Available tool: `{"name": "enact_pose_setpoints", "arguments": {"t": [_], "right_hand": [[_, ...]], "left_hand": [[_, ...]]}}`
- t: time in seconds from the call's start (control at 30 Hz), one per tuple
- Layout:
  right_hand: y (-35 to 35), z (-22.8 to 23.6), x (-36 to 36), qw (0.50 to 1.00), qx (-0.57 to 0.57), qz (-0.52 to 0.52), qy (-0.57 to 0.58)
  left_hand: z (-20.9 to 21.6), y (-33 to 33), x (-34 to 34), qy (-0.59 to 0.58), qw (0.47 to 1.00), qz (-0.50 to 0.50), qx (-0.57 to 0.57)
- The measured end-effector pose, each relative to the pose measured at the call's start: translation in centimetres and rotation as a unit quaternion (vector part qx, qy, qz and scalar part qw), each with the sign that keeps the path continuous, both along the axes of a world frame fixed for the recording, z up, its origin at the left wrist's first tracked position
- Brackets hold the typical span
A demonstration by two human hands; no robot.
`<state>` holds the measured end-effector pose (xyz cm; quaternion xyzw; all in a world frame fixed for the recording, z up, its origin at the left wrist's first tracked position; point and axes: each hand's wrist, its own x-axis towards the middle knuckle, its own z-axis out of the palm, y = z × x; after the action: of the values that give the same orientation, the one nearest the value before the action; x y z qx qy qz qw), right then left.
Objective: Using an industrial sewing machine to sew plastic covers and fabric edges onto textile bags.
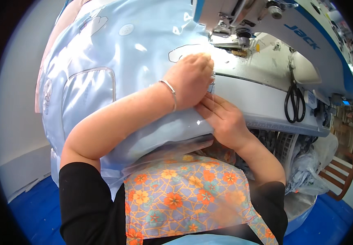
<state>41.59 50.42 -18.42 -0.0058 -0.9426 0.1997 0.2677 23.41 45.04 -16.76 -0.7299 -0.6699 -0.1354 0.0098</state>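
A large sheet of glossy light blue fabric (135,77) with cartoon prints and a grey-outlined pocket (88,92) covers the left of the table. My left hand (191,77), a silver bangle on its wrist, lies over the fabric's right edge with its fingers curled closed on it near the sewing machine's needle area. Just below, my right hand (224,120) holds the same edge, fingers pressed together and their tips partly under the left hand. The sewing machine (266,28), white and blue, stands at the upper right. Its needle is hard to make out.
Black-handled scissors (294,104) lie on the white machine table (246,96) to the right. Plastic bags (307,167) and a white basket (284,149) sit below the table. A wooden chair (340,175) stands at the far right. The wall (17,102) is on the left.
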Motion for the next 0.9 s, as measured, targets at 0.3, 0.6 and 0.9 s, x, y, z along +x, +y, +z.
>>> {"name": "enact_pose_setpoints", "arguments": {"t": [0.3,0.6,0.9], "right_hand": [[-0.5,0.4,0.0,0.999,0.028,-0.004,-0.022],[0.5,0.6,0.1,1.000,-0.026,0.012,0.002],[-2.0,0.5,-0.8,0.999,-0.028,-0.044,0.009]], "left_hand": [[-1.5,-1.0,0.8,-0.028,0.996,0.043,0.066],[-1.4,0.1,0.0,0.012,0.995,0.048,0.082],[-0.6,0.4,-2.1,-0.036,0.999,0.001,0.020]]}}
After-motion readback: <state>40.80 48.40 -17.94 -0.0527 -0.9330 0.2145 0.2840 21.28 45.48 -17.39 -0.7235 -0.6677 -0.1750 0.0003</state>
